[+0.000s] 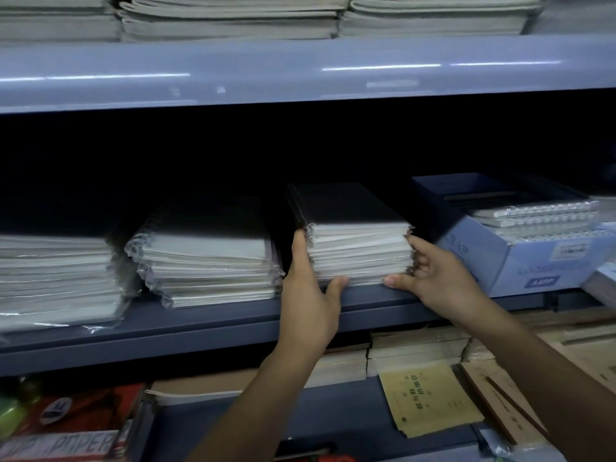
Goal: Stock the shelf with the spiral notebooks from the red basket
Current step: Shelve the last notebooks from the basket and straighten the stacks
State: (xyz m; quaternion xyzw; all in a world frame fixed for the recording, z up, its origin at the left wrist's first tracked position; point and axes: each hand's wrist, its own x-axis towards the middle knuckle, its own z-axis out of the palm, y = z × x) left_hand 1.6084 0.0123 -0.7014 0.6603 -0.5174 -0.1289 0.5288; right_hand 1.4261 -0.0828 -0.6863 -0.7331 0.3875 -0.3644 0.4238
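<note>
A stack of spiral notebooks with a black top cover (pixel 358 241) rests on the blue-grey middle shelf (pixel 200 323), near its front edge. My left hand (pixel 308 295) grips the stack's left, spiral-bound side, thumb under the front. My right hand (pixel 436 278) holds its right side, thumb at the lower front corner. A second pile of plastic-wrapped spiral notebooks (pixel 206 258) lies just left of it. The red basket is hardly visible; only a red sliver (pixel 333 457) shows at the bottom edge.
Another wrapped paper pile (pixel 56 278) sits far left on the same shelf. A light blue open box (pixel 520 261) of ring-bound pads stands to the right. The shelf above (pixel 300 71) overhangs. Below lie brown exercise books (pixel 430 398) and red paper packs (pixel 73 425).
</note>
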